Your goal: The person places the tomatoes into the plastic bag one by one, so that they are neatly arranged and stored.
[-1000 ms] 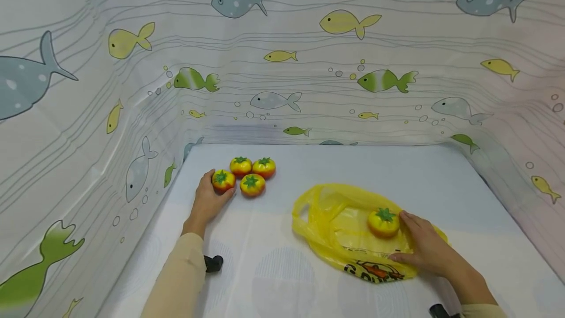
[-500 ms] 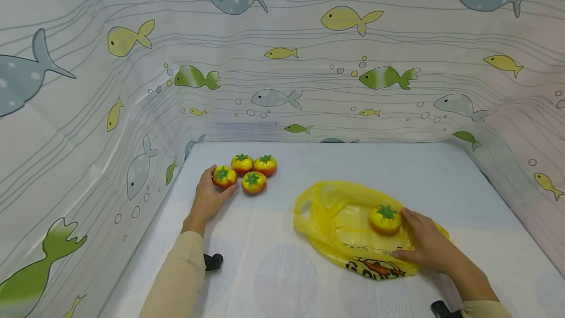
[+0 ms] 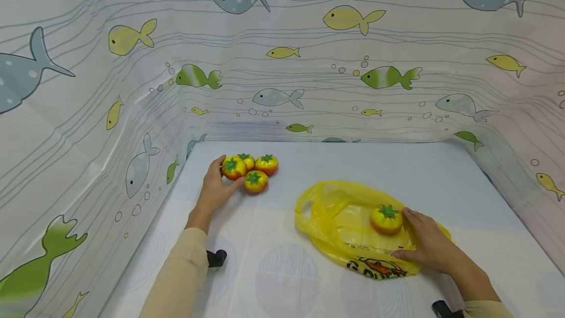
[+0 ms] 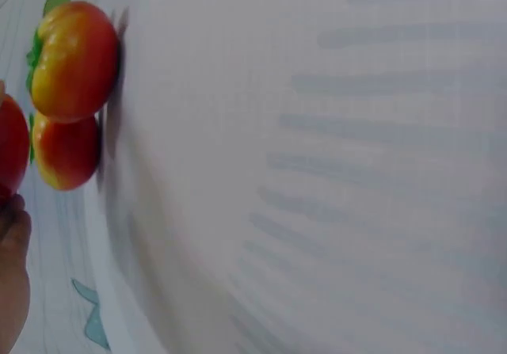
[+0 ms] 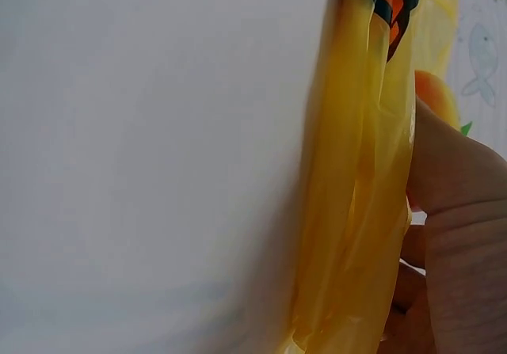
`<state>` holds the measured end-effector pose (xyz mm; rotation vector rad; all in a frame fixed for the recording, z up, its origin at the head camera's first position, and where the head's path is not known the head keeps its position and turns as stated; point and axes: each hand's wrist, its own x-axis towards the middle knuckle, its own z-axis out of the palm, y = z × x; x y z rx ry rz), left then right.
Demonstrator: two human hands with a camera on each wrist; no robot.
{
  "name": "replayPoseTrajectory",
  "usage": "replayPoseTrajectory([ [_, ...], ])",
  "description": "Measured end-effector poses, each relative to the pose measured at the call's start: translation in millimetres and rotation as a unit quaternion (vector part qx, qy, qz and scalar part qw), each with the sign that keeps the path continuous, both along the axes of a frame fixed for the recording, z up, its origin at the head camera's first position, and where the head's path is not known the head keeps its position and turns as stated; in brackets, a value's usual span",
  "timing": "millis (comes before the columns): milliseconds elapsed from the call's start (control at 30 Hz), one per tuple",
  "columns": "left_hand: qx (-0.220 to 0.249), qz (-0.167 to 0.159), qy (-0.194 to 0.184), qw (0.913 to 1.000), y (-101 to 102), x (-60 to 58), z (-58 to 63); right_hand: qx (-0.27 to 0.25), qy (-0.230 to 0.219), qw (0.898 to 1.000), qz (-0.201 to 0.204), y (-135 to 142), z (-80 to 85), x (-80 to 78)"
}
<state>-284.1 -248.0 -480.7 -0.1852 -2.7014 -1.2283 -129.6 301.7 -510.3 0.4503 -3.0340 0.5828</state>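
Observation:
At the back left, my left hand (image 3: 216,188) grips a yellow-red tomato (image 3: 234,167) with a green star-shaped top, thumb on its near side. It partly covers another tomato (image 3: 246,161); two more, a right-hand tomato (image 3: 267,165) and a nearer tomato (image 3: 256,182), sit close by. In the left wrist view the held tomato (image 4: 11,144) shows at the left edge. My right hand (image 3: 428,244) rests at the right part of a yellow plastic bag (image 3: 326,210), fingertips beside a tomato (image 3: 387,220) lying on it, thumb apart from that tomato.
A white cloth covers the table (image 3: 282,278). Fish-patterned curtain (image 3: 282,77) hangs behind the table and along both sides. The bag's handle loop (image 3: 304,210) points left. A black strap part (image 3: 217,258) shows at the left sleeve.
My left hand has moved up and to the right with its tomato, which now overlaps the tomato behind. My right hand, the bag and the tomato on it stay nearly the same.

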Motion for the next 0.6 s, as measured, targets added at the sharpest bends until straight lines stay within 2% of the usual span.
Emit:
replayPoseTrajectory([
  [233, -0.014, -0.020, 0.025, 0.9994, 13, -2.8, 7.8, -0.002, 0.014, 1.000, 0.003, 1, -1.8, -0.8],
  [400, -0.006, -0.036, 0.042, 0.9984, 23, -1.7, 12.2, -0.003, 0.015, 1.000, 0.002, 1, -2.9, -0.9],
  [600, -0.020, -0.050, 0.047, 0.9974, 34, 0.2, 18.8, -0.002, 0.013, 1.000, -0.002, 0, -2.5, 0.1],
])
